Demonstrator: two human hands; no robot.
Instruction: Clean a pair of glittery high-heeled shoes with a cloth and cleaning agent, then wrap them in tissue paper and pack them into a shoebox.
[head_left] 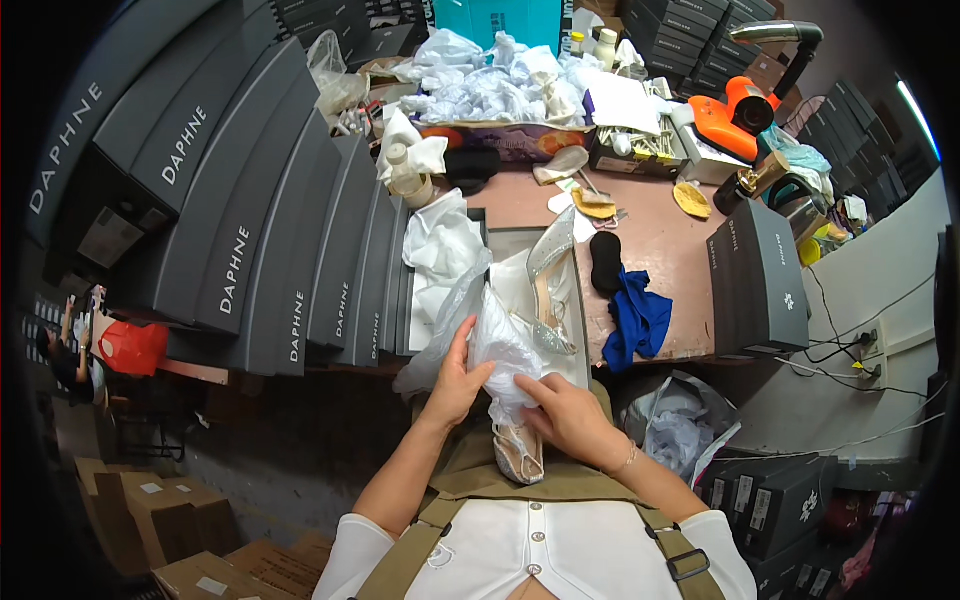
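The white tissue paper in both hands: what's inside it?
A glittery silver shoe sticks out below the white tissue paper; only its lower end shows. The rest is wrapped and hidden. The left hand and right hand press the paper from either side.

Shoe in the hands (520,455): glittery, sparkling silver upper, rough-looking.
Wrapping (503,350): thin white tissue paper, crumpled, matt.
Second shoe (549,262): same silver glitter finish, slender glossy heel.
Open box (580,330): grey cardboard, matt.
Stacked boxes (260,250): dark grey cardboard, smooth, matt.
Surface (660,240): smooth pinkish-brown top, dull sheen.
Rag (637,320): blue cloth, soft, creased.
Bottle (408,175): translucent plastic.
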